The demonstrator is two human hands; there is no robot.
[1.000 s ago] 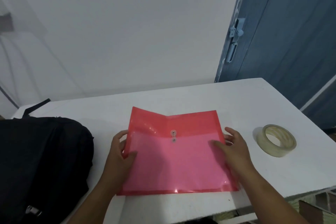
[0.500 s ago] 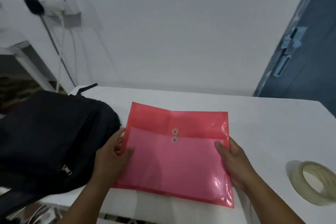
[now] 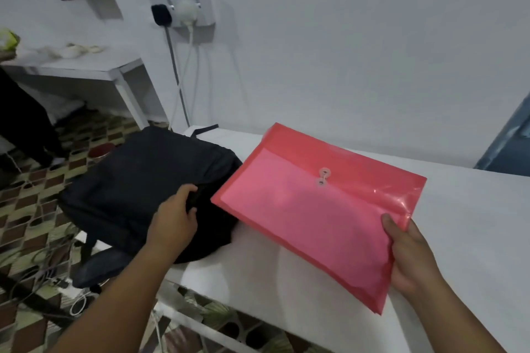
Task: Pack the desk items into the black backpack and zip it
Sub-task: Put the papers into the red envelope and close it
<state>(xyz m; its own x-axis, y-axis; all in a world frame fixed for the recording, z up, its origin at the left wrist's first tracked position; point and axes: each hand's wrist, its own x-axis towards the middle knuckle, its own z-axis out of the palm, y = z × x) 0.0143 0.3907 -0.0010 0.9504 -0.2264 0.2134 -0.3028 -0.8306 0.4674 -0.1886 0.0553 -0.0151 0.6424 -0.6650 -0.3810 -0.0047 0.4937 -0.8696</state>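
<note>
A red translucent document envelope [image 3: 315, 209] with a string-and-button clasp is lifted above the white table [image 3: 459, 238], tilted, its left corner next to the black backpack [image 3: 137, 189]. My right hand [image 3: 410, 258] grips the envelope's lower right edge, thumb on top. The backpack lies on the table's left end, partly hanging over the edge. My left hand [image 3: 177, 221] has its fingers curled on the backpack's top edge, near the envelope's corner. Whether the backpack is unzipped cannot be seen.
A wall socket [image 3: 183, 8] with plugs and hanging cables sits behind the backpack. A white shelf [image 3: 86, 66] stands at far left. Cables and a power strip [image 3: 66, 286] lie on the patterned floor. A blue door [image 3: 507, 146] is at the right.
My left hand has left the envelope and taken hold of the backpack. My right hand alone has lifted the envelope toward the backpack. The view has swung left; the tape roll is out of view.
</note>
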